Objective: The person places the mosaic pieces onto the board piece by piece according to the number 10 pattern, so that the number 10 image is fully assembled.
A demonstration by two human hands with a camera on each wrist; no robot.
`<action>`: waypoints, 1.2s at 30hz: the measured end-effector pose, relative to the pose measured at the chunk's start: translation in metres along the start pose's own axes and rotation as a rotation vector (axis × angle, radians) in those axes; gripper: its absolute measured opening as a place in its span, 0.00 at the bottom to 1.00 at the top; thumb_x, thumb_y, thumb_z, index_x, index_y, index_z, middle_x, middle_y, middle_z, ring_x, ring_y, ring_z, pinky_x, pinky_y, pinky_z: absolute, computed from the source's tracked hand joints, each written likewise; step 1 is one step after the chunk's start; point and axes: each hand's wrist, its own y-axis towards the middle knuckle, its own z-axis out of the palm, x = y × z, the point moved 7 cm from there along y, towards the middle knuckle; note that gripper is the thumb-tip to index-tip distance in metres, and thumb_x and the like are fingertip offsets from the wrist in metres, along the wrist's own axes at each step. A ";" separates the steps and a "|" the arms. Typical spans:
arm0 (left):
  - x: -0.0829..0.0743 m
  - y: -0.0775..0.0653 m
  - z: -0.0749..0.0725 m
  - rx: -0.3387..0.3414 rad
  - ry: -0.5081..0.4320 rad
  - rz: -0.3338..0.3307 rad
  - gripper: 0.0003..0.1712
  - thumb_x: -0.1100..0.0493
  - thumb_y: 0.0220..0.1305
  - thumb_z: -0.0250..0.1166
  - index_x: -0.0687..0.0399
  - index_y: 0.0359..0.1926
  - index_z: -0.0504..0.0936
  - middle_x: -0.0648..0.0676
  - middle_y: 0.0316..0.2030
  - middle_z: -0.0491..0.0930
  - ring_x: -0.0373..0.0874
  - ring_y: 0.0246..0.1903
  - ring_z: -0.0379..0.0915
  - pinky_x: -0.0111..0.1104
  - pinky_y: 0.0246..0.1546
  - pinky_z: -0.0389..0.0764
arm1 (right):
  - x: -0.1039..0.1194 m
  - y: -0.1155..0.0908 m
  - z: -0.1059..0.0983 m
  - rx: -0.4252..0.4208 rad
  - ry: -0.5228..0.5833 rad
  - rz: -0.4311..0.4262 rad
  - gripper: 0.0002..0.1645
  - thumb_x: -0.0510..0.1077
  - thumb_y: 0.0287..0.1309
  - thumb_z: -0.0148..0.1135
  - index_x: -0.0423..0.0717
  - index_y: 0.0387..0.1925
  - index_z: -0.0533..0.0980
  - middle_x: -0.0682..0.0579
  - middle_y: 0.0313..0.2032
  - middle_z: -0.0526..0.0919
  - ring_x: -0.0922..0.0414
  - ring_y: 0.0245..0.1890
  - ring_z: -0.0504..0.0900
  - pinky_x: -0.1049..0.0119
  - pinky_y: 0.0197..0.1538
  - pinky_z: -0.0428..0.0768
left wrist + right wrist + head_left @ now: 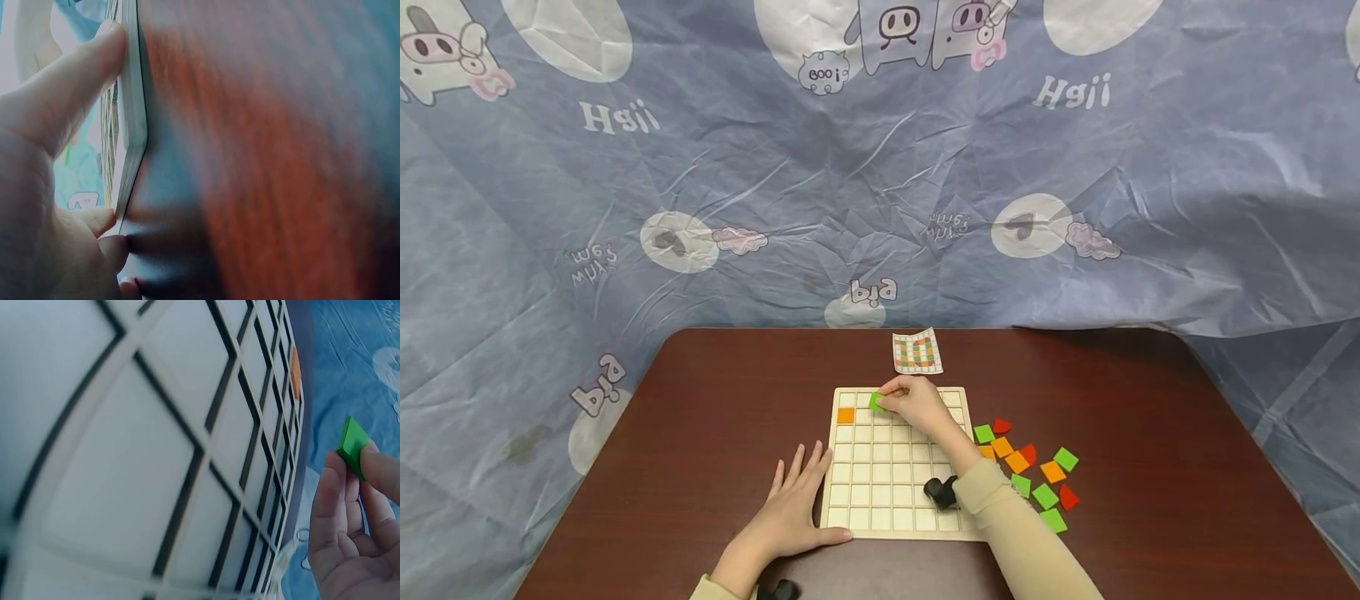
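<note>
A pale wooden grid board (861,475) lies on the dark table. My right hand (917,403) pinches a green square tile (354,445) between thumb and fingers, over the board's far row near its left side. In the right wrist view the tile is tilted above the grid. One orange square tile (846,415) sits in a cell of the second row at the left edge. My left hand (796,506) rests with spread, straight fingers along the board's left edge, its thumb (103,53) on the near left corner.
Several loose green tiles (1045,497), orange tiles (1052,472) and red rounded pieces (1068,497) lie scattered right of the board, some partly behind the right forearm. A printed pattern card (917,352) lies beyond the board. A patterned blue cloth (820,183) hangs behind the table (737,392).
</note>
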 end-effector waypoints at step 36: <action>0.000 0.001 0.000 0.009 0.004 -0.013 0.68 0.30 0.47 0.71 0.56 0.78 0.48 0.61 0.78 0.43 0.64 0.77 0.31 0.65 0.71 0.35 | 0.011 0.010 0.037 0.005 -0.327 -0.072 0.03 0.36 0.55 0.70 0.44 0.32 0.83 0.50 0.34 0.76 0.57 0.33 0.73 0.66 0.37 0.76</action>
